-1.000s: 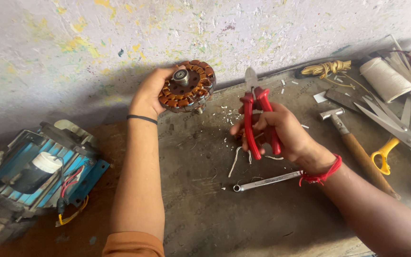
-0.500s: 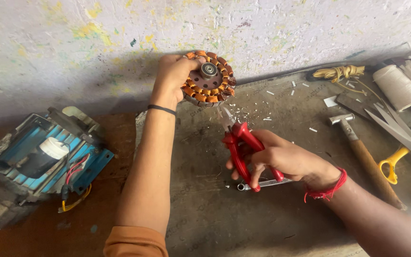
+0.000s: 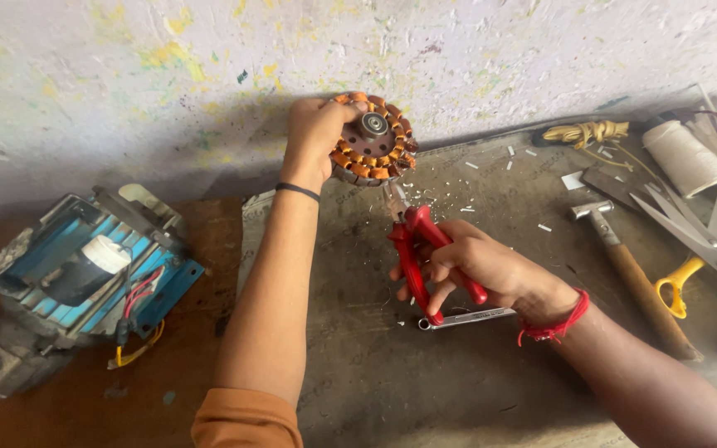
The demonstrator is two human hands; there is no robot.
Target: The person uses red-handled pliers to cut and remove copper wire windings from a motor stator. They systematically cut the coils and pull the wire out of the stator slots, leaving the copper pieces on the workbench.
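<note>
Left hand (image 3: 313, 133) gripped the round copper-wound motor stator (image 3: 373, 137), held raised against the wall. Right hand (image 3: 466, 264) was closed around red-handled pliers (image 3: 421, 249), their nose just beneath the stator's lower edge.

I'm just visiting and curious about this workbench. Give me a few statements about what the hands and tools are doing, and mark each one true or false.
1. The left hand holds a round copper-wound stator up near the wall. True.
2. The right hand grips blue-handled scissors. False: it grips red-handled pliers, nose pointing up toward the stator.
3. A hammer with a wooden handle lies on the bench, right of the right hand. True.
4. The metal spanner is held in the left hand. False: it lies on the bench below the right hand.
5. A blue motor housing sits to the left of the left arm. True.
</note>
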